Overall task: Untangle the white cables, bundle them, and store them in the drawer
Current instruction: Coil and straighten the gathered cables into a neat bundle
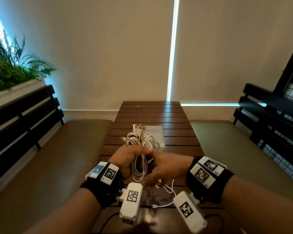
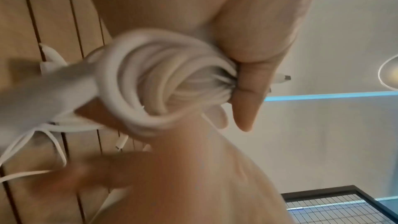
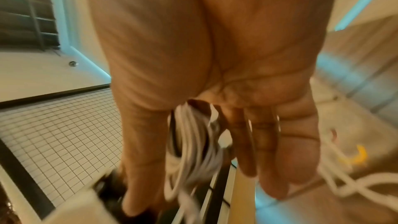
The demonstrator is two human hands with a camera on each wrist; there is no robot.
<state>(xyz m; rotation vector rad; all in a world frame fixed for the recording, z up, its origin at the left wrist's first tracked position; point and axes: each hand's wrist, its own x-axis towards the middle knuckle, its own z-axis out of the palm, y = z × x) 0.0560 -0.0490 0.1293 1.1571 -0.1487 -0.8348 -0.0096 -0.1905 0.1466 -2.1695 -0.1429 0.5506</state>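
Nearest us: our two wrists with their tagged camera housings hang over the near edge of the slatted table (image 1: pixel 159 114), and a loose white cable end (image 1: pixel 166 204) trails on the wood between them.
Left hand: our left hand (image 1: pixel 125 159) has its fingers and thumb curled tight round the middle of the white cables (image 1: pixel 139 149), held upright above the table; in the left wrist view the thumb (image 2: pixel 247 81) presses the looped strands against the fingers.
Cable bundle: the loops hang below the fist and the plug ends (image 1: pixel 139 128) stick up above it, well gathered but not tied.
Right hand: our right hand (image 1: pixel 166 168) lies against the bundle's right side, fingers straight and close together (image 3: pixel 269 151); we cannot tell whether the thumb pinches a strand, as it is blurred.
Step in hand: we judge this to be the bundling, nearly done, with one tail not yet gathered.
Next move: it calls for taking in the trailing end and winding or tucking it without loosening the left grip.
Container: a shallow white tray or drawer (image 1: pixel 156 130) sits just behind the bundle; its contents are hidden by the cables.
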